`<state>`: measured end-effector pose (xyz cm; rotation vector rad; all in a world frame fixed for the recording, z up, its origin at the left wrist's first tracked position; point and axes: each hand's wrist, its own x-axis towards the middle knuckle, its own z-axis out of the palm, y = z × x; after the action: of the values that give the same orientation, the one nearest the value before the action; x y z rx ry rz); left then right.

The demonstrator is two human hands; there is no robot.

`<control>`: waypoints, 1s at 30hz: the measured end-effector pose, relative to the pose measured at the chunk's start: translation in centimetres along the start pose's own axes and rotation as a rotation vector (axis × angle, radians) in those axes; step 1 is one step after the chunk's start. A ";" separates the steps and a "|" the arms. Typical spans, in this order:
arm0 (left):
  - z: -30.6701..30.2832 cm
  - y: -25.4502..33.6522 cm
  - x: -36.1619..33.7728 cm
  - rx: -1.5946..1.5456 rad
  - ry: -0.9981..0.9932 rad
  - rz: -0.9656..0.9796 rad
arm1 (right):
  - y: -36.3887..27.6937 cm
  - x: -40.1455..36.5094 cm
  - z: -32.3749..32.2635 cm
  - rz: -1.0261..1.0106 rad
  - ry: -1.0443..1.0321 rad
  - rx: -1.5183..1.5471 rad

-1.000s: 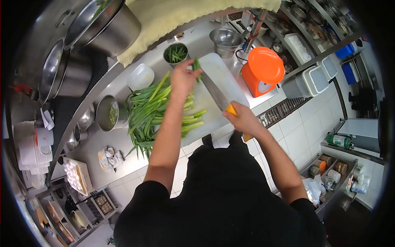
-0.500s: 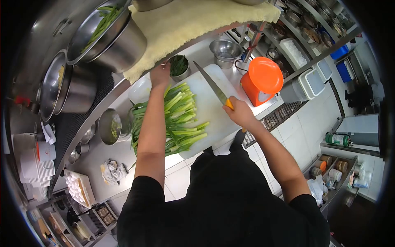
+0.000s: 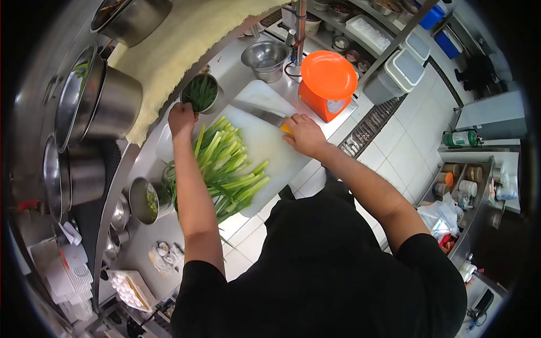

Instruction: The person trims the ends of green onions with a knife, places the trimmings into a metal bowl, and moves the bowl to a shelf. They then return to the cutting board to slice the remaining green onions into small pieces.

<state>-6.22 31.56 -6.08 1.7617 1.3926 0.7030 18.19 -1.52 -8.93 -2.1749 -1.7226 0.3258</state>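
My left hand is closed on the near rim of a round metal container holding cut green leaves. A knife lies low along the white cutting board, its blade pointing left. Over its orange handle, my right hand is wrapped. Between my forearms, a large bunch of green onions covers the left part of the board, pale ends toward the right. My left forearm hides some of their leaves.
Behind the board stand a metal bowl and an orange scale. Left of the onions is a metal pot with chopped green pieces. A crumpled cloth and an egg tray sit nearer. Large pots line the upper-left shelf.
The knife has come down from above the board to its surface, with my right hand still around the handle. The container's opening now faces me more. The whole view has shifted.
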 end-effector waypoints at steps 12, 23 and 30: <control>10.1 18.4 -21.9 0.051 -0.199 0.173 | 4.7 -8.5 -19.0 -0.261 0.166 0.407; 31.1 33.2 -28.9 0.007 -0.493 0.155 | 22.6 -18.1 -29.0 -0.008 0.083 0.490; 38.0 39.6 -25.9 -0.033 -0.713 0.188 | 33.4 -17.6 -32.9 0.347 0.437 0.573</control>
<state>39.23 -6.47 6.86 1.8695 0.7338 0.1445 56.57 -29.50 6.98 -1.9130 -0.8793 0.3439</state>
